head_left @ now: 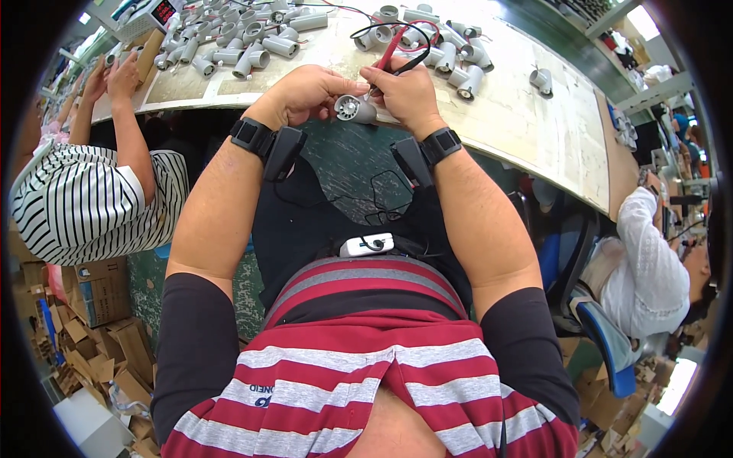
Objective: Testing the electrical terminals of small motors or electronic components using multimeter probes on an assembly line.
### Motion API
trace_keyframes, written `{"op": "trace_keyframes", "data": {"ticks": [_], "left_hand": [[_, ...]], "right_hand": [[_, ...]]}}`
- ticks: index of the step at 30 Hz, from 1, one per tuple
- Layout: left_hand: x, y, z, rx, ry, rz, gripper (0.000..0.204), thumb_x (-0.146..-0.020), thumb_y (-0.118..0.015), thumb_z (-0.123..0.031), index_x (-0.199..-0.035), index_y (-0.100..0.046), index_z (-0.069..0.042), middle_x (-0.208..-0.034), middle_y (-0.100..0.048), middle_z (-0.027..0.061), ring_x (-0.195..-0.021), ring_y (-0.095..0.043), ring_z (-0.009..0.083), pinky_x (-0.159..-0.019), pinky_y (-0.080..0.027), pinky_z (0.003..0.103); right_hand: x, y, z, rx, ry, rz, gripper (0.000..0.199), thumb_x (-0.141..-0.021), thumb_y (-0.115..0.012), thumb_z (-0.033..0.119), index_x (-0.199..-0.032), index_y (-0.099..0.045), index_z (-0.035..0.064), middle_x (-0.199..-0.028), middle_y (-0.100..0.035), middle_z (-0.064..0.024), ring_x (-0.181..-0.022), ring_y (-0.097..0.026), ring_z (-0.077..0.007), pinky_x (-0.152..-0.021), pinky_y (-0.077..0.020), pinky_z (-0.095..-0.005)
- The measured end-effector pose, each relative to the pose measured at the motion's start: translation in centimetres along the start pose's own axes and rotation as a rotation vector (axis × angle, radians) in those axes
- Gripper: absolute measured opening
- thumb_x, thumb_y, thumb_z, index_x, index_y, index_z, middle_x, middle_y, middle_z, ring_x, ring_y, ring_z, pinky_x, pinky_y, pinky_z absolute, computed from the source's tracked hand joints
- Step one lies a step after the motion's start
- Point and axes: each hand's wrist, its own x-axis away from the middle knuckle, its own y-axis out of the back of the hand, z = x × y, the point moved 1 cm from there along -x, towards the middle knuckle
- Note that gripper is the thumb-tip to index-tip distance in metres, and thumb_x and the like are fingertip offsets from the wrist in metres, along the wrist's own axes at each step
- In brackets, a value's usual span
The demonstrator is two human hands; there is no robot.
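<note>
A grey tube-shaped fan housing (353, 109) is at the table's near edge, its vaned round end facing me. My left hand (305, 93) is closed beside it, thumb and forefinger pinched just above the housing. What they pinch is too small to make out, and the curled lower fingers are close to the housing's left side. From the other side, my right hand (406, 93) grips a red test probe (393, 47) and a black one together, pen-like. Their tips point down to the spot between my hands, where fingers partly hide the contact.
Many grey housings (252, 57) lie heaped across the far table (527, 126); one (542, 81) stands apart at right. A meter with a red display (162, 11) is at far left. Co-workers sit on both sides, one in a striped shirt (84, 195). Cardboard boxes (103, 290) are stacked lower left.
</note>
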Motion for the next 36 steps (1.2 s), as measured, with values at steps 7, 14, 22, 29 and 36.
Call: {"op": "trace_keyframes", "data": {"ticks": [7, 14, 22, 29, 36], "left_hand": [[-0.12, 0.12, -0.12, 0.003, 0.000, -0.002, 0.028, -0.091, -0.081, -0.033, -0.094, -0.071, -0.007, -0.072, -0.065, -0.0042, -0.057, -0.055, 0.0046, -0.046, -0.035, 0.022], [-0.31, 0.15, -0.18, 0.008, 0.010, -0.010, 0.029, -0.091, -0.081, -0.033, -0.094, -0.070, -0.007, -0.071, -0.065, -0.0040, -0.056, -0.055, 0.0047, -0.046, -0.035, 0.022], [-0.09, 0.08, -0.42, -0.013, 0.006, 0.001, 0.029, -0.091, -0.081, -0.033, -0.094, -0.070, -0.006, -0.071, -0.064, -0.0036, -0.056, -0.055, 0.0047, -0.046, -0.035, 0.021], [0.00, -0.08, -0.49, -0.012, -0.008, -0.005, 0.029, -0.091, -0.081, -0.033, -0.093, -0.071, -0.006, -0.070, -0.064, -0.0035, -0.055, -0.054, 0.0046, -0.045, -0.035, 0.021], [-0.01, -0.03, -0.40, 0.000, -0.006, -0.004, 0.029, -0.092, -0.081, -0.033, -0.095, -0.071, -0.005, -0.071, -0.064, -0.0035, -0.056, -0.055, 0.0045, -0.045, -0.036, 0.021]], "right_hand": [[-0.10, -0.14, -0.03, 0.045, 0.034, -0.025, 0.025, -0.089, -0.080, 0.024, -0.091, -0.075, -0.0006, -0.071, -0.071, -0.0050, -0.061, -0.063, -0.0113, -0.057, -0.0493, -0.0288], [-0.28, -0.24, -0.07, 0.099, 0.051, -0.013, 0.025, -0.090, -0.081, 0.024, -0.091, -0.075, 0.0001, -0.072, -0.071, -0.0054, -0.063, -0.064, -0.0112, -0.058, -0.0497, -0.0284], [0.07, 0.41, -0.04, 0.021, 0.044, 0.001, 0.021, -0.093, -0.079, 0.021, -0.099, -0.076, 0.0005, -0.078, -0.071, -0.0017, -0.063, -0.062, -0.0063, -0.055, -0.0500, -0.0226], [0.27, 0.35, -0.19, 0.083, 0.050, 0.001, 0.022, -0.093, -0.079, 0.021, -0.099, -0.076, 0.0003, -0.078, -0.072, -0.0025, -0.064, -0.063, -0.0070, -0.057, -0.0500, -0.0234], [0.27, 0.26, -0.29, 0.176, 0.104, -0.010, 0.030, -0.087, -0.081, 0.030, -0.093, -0.077, 0.0010, -0.075, -0.073, -0.0085, -0.067, -0.067, -0.0170, -0.065, -0.0532, -0.0318]]}}
